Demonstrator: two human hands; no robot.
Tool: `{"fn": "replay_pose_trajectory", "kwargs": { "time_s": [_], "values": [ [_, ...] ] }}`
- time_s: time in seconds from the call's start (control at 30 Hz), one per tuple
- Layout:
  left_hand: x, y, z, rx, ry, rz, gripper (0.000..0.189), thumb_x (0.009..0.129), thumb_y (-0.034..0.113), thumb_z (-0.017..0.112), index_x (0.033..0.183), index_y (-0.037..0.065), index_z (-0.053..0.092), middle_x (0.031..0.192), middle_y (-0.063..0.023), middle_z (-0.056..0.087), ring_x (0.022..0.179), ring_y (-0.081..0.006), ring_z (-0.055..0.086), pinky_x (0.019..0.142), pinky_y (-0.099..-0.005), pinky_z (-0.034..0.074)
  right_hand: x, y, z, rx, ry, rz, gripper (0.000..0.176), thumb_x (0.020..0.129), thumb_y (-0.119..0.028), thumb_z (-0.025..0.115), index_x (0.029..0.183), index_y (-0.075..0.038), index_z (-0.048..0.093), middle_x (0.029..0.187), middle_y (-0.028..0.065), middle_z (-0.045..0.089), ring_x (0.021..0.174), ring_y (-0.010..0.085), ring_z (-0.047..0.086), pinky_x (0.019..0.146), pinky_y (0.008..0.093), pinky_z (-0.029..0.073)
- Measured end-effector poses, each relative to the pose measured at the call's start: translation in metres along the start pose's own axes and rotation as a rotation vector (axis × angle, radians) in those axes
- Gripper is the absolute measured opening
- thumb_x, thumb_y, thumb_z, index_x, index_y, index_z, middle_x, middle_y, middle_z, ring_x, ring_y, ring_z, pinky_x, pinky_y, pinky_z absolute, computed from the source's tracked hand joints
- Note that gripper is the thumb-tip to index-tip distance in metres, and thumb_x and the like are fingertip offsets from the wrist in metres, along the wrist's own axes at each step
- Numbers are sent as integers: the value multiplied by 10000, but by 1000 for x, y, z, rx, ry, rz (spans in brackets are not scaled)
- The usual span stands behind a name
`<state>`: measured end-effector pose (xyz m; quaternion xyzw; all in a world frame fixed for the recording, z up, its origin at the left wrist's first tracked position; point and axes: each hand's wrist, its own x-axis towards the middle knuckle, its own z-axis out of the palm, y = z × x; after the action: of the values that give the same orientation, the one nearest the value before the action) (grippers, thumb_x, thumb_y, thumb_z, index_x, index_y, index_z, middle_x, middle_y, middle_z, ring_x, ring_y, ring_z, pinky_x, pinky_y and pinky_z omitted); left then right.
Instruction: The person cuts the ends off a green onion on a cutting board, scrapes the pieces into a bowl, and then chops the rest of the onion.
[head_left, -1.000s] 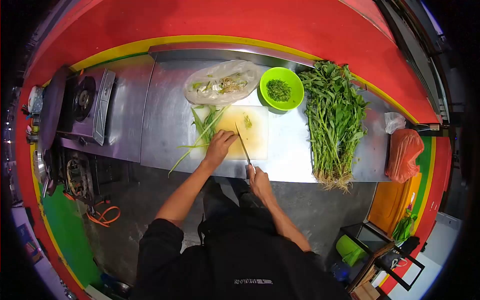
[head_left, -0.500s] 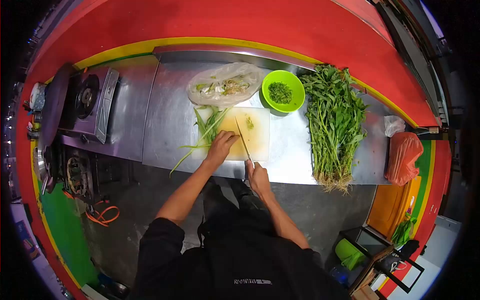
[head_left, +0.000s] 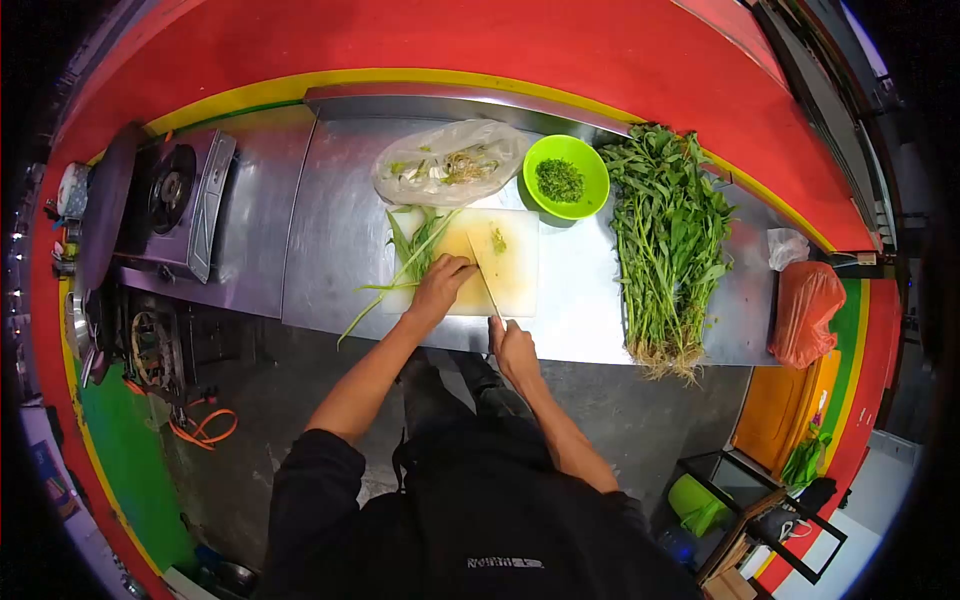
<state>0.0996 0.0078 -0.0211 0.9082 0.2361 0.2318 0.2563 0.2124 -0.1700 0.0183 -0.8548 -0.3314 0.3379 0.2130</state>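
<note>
My right hand (head_left: 513,347) is closed round the handle of a knife (head_left: 484,272), its blade pointing away from me over the cutting board (head_left: 520,260). Beside the blade, my left hand (head_left: 441,287) has its fingers bent together on the board; what lies under the fingertips is too small to name. Long green leaves and stalks (head_left: 415,250) lie at the board's left side, some hanging past the counter edge. A small heap of chopped green bits (head_left: 498,240) rests right of the blade.
Behind the board are a clear plastic bag (head_left: 400,178) with plant scraps and a green bowl (head_left: 604,185) of chopped greens. A big bunch of leafy stalks (head_left: 665,250) and a red bag (head_left: 804,315) lie to the right. A gas stove (head_left: 205,205) stands left.
The view has shifted slightly. The knife's blade tip has swung a little to the left, toward my left hand. Both hands keep nearly the same places.
</note>
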Motion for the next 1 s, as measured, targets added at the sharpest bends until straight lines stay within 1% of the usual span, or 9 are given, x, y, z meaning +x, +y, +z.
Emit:
{"fn": "replay_pose_trajectory", "kwargs": {
  "time_s": [0.07, 0.2, 0.27, 0.47, 0.53, 0.67, 0.73, 0.83, 1.0],
  "values": [
    [0, -4, 2, -17, 10, 38, 426, 729, -99, 600, 1118, 18, 732, 1101, -105, 665, 1050, -308, 618, 925, -404, 525, 9, -1, 1, 18, -14, 1, 528, 1062, -416, 481, 960, 76, 643, 824, 386, 658, 837, 571, 656, 768, 623, 523],
    [3, 3, -6, -43, -11, 1, 419, 735, -94, 603, 1122, 10, 728, 1107, -118, 669, 1043, -313, 621, 927, -403, 527, 19, -8, 1, -3, 8, -24, 534, 1060, -411, 484, 979, 92, 645, 812, 382, 657, 833, 584, 648, 774, 625, 520],
    [2, 2, -6, -49, 11, -5, 410, 744, -101, 599, 1118, 6, 728, 1103, -124, 672, 1032, -314, 627, 923, -403, 532, 19, -4, 2, 46, 53, -64, 569, 1073, -409, 468, 911, 108, 642, 769, 379, 644, 773, 572, 648, 691, 595, 503],
    [1, 0, -2, -49, 27, 5, 406, 726, -111, 616, 1101, -1, 727, 1078, -125, 667, 1035, -320, 628, 914, -402, 536, 3, 0, -7, 73, -10, -49, 592, 1080, -427, 457, 927, 115, 639, 760, 374, 641, 760, 554, 658, 672, 569, 504],
    [3, 1, -3, -74, 8, -8, 394, 738, -101, 610, 1100, -1, 728, 1083, -125, 666, 1051, -317, 623, 926, -401, 531, 3, 0, -7, 73, -57, -4, 587, 1066, -437, 463, 963, 109, 650, 846, 405, 649, 874, 583, 646, 773, 623, 517],
    [4, 6, -7, -69, 0, -18, 363, 765, -76, 599, 1092, 0, 736, 1088, -125, 666, 1062, -315, 622, 931, -402, 531, 4, -6, -3, 56, -41, 36, 585, 1063, -445, 464, 986, 107, 641, 851, 405, 653, 870, 587, 649, 773, 627, 521],
    [3, 3, -4, -52, -10, -26, 356, 766, -73, 605, 1087, 1, 738, 1095, -121, 666, 1064, -312, 623, 933, -396, 530, 9, -5, 2, 18, -16, 2, 574, 1062, -442, 468, 986, 100, 639, 855, 403, 656, 857, 585, 652, 763, 622, 525],
    [4, 5, -6, -33, -9, -15, 353, 771, -68, 607, 1090, 5, 740, 1093, -118, 662, 1054, -309, 624, 926, -397, 526, 19, -13, 5, 10, 81, -72, 544, 1064, -380, 497, 889, 113, 648, 784, 398, 632, 799, 564, 650, 690, 602, 504],
    [3, 4, -7, -43, 37, -20, 325, 782, -48, 612, 1076, 9, 737, 1065, -118, 665, 1035, -308, 627, 905, -402, 527, 24, -8, 3, 52, 63, -88, 528, 1068, -370, 497, 922, 113, 651, 781, 376, 642, 771, 552, 653, 659, 579, 499]
  ]
}}
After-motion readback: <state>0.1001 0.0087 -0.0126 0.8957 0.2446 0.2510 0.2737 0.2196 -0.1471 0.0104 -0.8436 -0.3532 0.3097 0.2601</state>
